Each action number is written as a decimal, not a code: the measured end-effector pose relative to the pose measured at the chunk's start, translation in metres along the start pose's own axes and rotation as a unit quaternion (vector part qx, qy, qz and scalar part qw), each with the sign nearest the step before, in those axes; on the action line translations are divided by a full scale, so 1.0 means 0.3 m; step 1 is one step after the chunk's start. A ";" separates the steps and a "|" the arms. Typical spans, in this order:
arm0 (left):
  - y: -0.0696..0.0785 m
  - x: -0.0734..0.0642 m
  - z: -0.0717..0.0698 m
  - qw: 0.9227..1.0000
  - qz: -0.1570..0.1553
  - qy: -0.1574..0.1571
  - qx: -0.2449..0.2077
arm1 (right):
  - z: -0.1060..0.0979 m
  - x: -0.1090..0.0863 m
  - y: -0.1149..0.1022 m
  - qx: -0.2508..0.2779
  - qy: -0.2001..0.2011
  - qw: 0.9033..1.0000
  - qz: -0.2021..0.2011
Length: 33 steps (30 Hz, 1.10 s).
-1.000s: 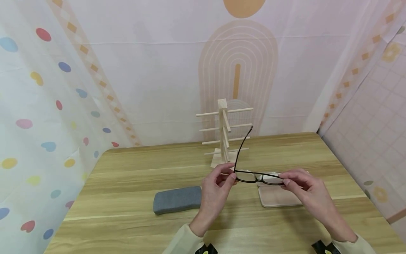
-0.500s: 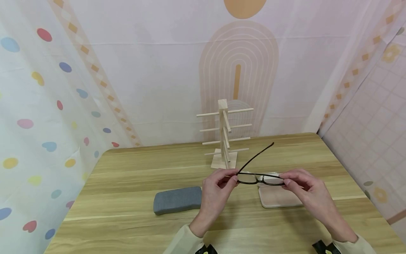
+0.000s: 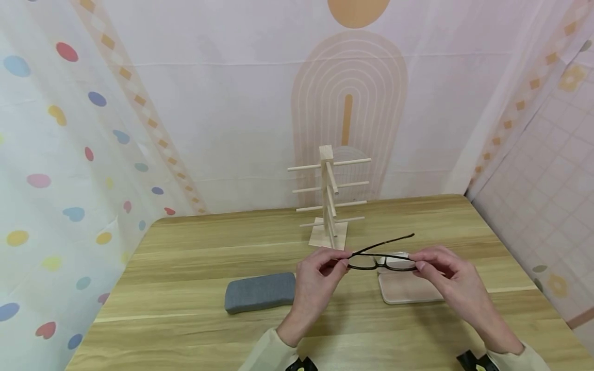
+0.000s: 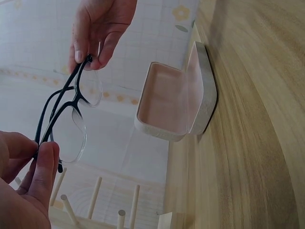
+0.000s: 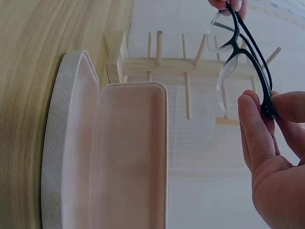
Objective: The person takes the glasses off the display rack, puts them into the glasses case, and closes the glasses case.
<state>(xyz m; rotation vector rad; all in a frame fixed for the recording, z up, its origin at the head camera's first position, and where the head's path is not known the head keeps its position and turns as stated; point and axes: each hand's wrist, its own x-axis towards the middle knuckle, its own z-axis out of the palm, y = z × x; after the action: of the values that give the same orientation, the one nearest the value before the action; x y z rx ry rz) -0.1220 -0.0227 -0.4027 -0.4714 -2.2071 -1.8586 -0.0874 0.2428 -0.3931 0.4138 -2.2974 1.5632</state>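
Note:
A pair of black-framed glasses is held up between both hands above the table. My left hand pinches the left end of the frame at the hinge. At the opposite end my right hand pinches the frame corner between thumb and fingers. One temple arm lies folded nearly flat across behind the lenses. Beyond and below the glasses, an open glasses case with pink lining stands on the table; the right hand partly hides it in the head view.
A closed grey-blue glasses case lies left of the left hand. A wooden peg stand with several rods rises behind the hands. Patterned curtains border the wooden table at the back and sides.
The temple arm on the left side has swung down from nearly upright to folded across the frame. Both hands have stayed almost in place.

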 end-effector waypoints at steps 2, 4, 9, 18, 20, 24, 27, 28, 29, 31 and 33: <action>-0.001 0.001 0.000 1.000 -0.002 -0.002 0.009 | -0.001 -0.001 0.001 -0.001 0.000 1.000 0.000; -0.002 0.001 0.000 1.000 -0.002 -0.004 0.018 | -0.002 -0.001 0.001 -0.004 0.001 1.000 -0.001; 0.002 0.002 -0.001 1.000 -0.003 -0.009 0.028 | -0.004 0.000 0.002 -0.010 0.003 1.000 -0.002; -0.001 0.001 0.001 0.999 -0.021 -0.036 0.022 | -0.011 -0.007 0.008 -0.030 -0.003 1.000 0.002; -0.003 0.001 0.003 0.999 -0.030 -0.043 0.011 | -0.016 -0.011 0.011 -0.034 -0.009 0.999 0.000; -0.010 0.001 0.008 0.997 -0.051 -0.059 -0.025 | -0.027 -0.020 0.022 -0.023 -0.024 0.999 -0.004; -0.016 0.000 0.012 0.994 -0.060 -0.072 -0.054 | -0.038 -0.024 0.031 -0.005 -0.036 0.999 -0.006; -0.018 -0.001 0.013 0.993 -0.063 -0.076 -0.061 | -0.042 -0.026 0.034 0.001 -0.040 0.999 -0.006; -0.020 -0.002 0.013 0.992 -0.068 -0.079 -0.070 | -0.047 -0.027 0.037 0.006 -0.044 0.999 -0.006; -0.023 -0.003 0.014 0.989 -0.078 -0.087 -0.089 | -0.056 -0.029 0.042 0.010 -0.050 0.999 -0.003; -0.026 -0.005 0.015 0.986 -0.090 -0.094 -0.105 | -0.064 -0.032 0.045 0.013 -0.057 0.998 0.004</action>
<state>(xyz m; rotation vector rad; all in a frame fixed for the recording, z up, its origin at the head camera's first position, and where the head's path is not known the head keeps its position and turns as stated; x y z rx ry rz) -0.1235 -0.0197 -0.4111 -0.5172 -2.2465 -2.2419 -0.0824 0.2661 -0.4017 0.5120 -2.3674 1.6146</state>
